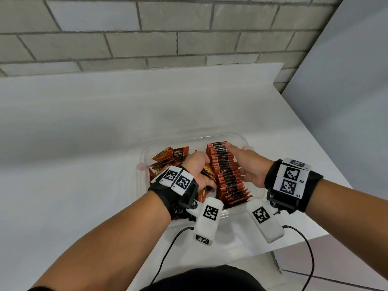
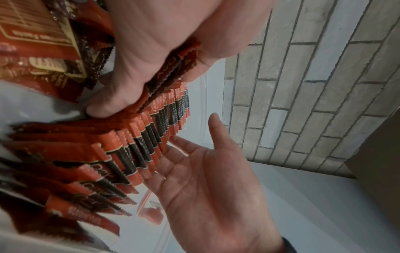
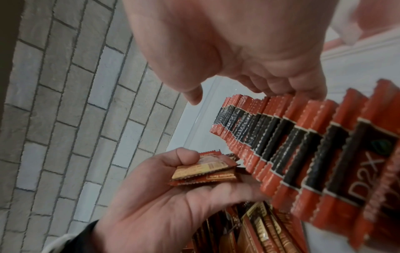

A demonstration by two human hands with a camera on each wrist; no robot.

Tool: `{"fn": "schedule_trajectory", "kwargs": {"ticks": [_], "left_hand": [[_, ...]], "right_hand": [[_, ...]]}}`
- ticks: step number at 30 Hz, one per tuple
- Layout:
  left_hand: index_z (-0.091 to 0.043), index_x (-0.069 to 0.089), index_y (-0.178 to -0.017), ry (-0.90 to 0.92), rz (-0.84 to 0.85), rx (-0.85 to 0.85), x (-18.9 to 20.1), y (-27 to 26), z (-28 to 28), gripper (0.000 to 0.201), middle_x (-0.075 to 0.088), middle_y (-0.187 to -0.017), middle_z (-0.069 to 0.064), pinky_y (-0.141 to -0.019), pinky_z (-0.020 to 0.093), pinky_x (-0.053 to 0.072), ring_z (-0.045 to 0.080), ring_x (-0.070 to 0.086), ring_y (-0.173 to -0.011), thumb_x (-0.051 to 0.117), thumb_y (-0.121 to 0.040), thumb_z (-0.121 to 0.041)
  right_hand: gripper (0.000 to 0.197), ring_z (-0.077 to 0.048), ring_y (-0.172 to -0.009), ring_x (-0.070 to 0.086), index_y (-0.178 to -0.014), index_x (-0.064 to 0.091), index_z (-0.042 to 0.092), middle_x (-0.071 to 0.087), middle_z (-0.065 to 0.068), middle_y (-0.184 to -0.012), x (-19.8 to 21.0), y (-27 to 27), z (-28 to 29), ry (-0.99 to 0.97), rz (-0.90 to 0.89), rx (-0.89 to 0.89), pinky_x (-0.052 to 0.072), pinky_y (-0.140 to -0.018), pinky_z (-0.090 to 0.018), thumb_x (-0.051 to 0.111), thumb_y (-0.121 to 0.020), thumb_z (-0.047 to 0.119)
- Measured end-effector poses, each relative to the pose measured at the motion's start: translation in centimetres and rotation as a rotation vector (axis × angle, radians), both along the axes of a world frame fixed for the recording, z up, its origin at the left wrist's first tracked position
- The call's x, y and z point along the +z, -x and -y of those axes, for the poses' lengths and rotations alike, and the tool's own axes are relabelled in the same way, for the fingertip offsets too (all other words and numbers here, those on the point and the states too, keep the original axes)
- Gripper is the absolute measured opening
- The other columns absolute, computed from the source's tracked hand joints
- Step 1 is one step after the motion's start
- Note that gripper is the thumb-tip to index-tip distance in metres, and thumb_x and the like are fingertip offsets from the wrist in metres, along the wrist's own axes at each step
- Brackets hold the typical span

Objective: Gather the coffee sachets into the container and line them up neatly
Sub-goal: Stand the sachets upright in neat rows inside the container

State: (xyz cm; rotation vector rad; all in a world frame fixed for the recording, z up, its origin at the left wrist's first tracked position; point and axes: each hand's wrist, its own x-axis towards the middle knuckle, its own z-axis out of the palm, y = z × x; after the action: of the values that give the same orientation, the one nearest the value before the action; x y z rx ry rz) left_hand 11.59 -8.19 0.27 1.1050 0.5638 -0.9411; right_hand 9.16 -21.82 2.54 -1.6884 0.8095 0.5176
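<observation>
With our left hand (image 1: 199, 173) pinching a few sachets (image 3: 203, 172) and our right hand (image 1: 249, 164) flat against the row (image 1: 226, 171), we should slot them upright, edges flush.

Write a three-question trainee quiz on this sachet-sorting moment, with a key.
1. True or false: the left hand holds a few coffee sachets.
2. Which hand rests flat with straight fingers against the lined-up row of sachets? A) left B) right C) neither
3. Fill in: the loose sachets lie inside the clear plastic ______, on the row's left.

Key: 1 true. 2 B, the right hand. 3 container.
</observation>
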Motion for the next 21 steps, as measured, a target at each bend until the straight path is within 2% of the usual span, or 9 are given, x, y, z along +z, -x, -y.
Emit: {"fn": "schedule_trajectory", "kwargs": {"ticks": [3,5,7,9,12,14,17,19,21], "left_hand": [[-0.004,0.047,-0.089,-0.007,0.011,-0.015,0.0,0.0,0.2,0.011,0.054,-0.129,0.026,-0.106,0.063,0.031,0.045,0.044,-0.128,0.039,-0.086,0.002],[-0.004,0.048,-0.085,-0.016,0.011,-0.011,0.1,0.0,0.1,0.012,0.05,-0.135,0.026,-0.107,0.059,0.031,0.043,0.044,-0.129,0.037,-0.09,-0.001],[-0.002,0.049,-0.088,0.0,-0.008,0.002,0.1,-0.4,-0.2,0.015,0.055,-0.13,0.024,-0.109,0.061,0.027,0.041,0.047,-0.125,0.034,-0.09,0.0],[-0.004,0.048,-0.084,-0.011,0.001,0.042,0.2,-0.9,-0.5,0.016,0.063,-0.11,0.023,-0.105,0.057,0.034,0.036,0.055,-0.109,0.033,-0.09,0.0],[-0.006,0.046,-0.079,-0.009,0.038,0.093,0.9,-1.3,-0.5,0.017,0.058,-0.078,0.015,-0.081,0.049,0.047,0.03,0.057,-0.078,0.034,-0.088,0.0],[-0.007,0.049,-0.082,-0.006,0.067,0.074,1.3,-1.0,-0.1,0.019,0.059,-0.079,0.014,-0.074,0.046,0.049,0.029,0.059,-0.076,0.032,-0.086,0.0],[-0.005,0.054,-0.089,0.0,0.081,0.065,1.2,-0.7,0.2,0.023,0.062,-0.086,0.015,-0.082,0.048,0.049,0.031,0.061,-0.083,0.033,-0.084,0.002],[-0.006,0.053,-0.088,0.0,0.072,0.071,1.2,-0.7,0.3,0.022,0.062,-0.087,0.015,-0.079,0.047,0.05,0.031,0.061,-0.082,0.033,-0.083,0.002],[-0.006,0.052,-0.086,0.002,0.067,0.084,1.1,-0.8,0.4,0.02,0.061,-0.087,0.015,-0.085,0.05,0.048,0.032,0.06,-0.085,0.033,-0.083,0.001]], "right_hand": [[0.049,-0.024,-0.099,0.064,-0.11,0.051,0.014,0.069,-0.008,-0.102,0.3,0.1,-0.1,-0.03,-0.012,0.032,0.046,-0.1,-0.043,0.047,-0.09,0.059],[0.04,-0.024,-0.102,0.064,-0.092,0.05,0.019,0.068,-0.009,-0.104,0.6,0.1,-0.3,-0.035,-0.024,0.055,0.045,-0.102,-0.043,0.045,-0.092,0.058],[0.042,-0.024,-0.105,0.062,-0.094,0.05,0.018,0.067,-0.008,-0.107,0.7,0.1,-0.3,-0.027,-0.021,0.069,0.043,-0.104,-0.043,0.045,-0.091,0.06],[0.052,-0.023,-0.107,0.061,-0.109,0.056,0.015,0.066,-0.007,-0.109,0.8,0.1,-0.1,-0.023,-0.009,0.072,0.041,-0.106,-0.043,0.045,-0.09,0.062],[0.064,-0.022,-0.113,0.057,-0.126,0.053,0.014,0.063,-0.006,-0.117,1.0,-0.3,-0.1,-0.005,0.002,0.071,0.038,-0.108,-0.042,0.042,-0.089,0.065],[0.062,-0.02,-0.11,0.058,-0.123,0.056,0.014,0.065,-0.004,-0.115,1.2,-0.5,-0.3,-0.008,0.012,0.07,0.039,-0.107,-0.04,0.039,-0.09,0.064],[0.058,-0.019,-0.102,0.062,-0.113,0.06,0.013,0.068,-0.003,-0.107,1.3,-0.8,-0.5,-0.018,0.015,0.079,0.044,-0.099,-0.034,0.037,-0.092,0.062],[0.056,-0.019,-0.1,0.063,-0.11,0.06,0.013,0.068,-0.004,-0.106,1.3,-0.8,-0.5,-0.02,0.013,0.086,0.046,-0.094,-0.032,0.036,-0.093,0.06],[0.058,-0.019,-0.102,0.062,-0.114,0.059,0.013,0.068,-0.004,-0.108,1.1,-0.8,-0.4,-0.012,0.017,0.083,0.044,-0.099,-0.034,0.036,-0.093,0.061]]}}
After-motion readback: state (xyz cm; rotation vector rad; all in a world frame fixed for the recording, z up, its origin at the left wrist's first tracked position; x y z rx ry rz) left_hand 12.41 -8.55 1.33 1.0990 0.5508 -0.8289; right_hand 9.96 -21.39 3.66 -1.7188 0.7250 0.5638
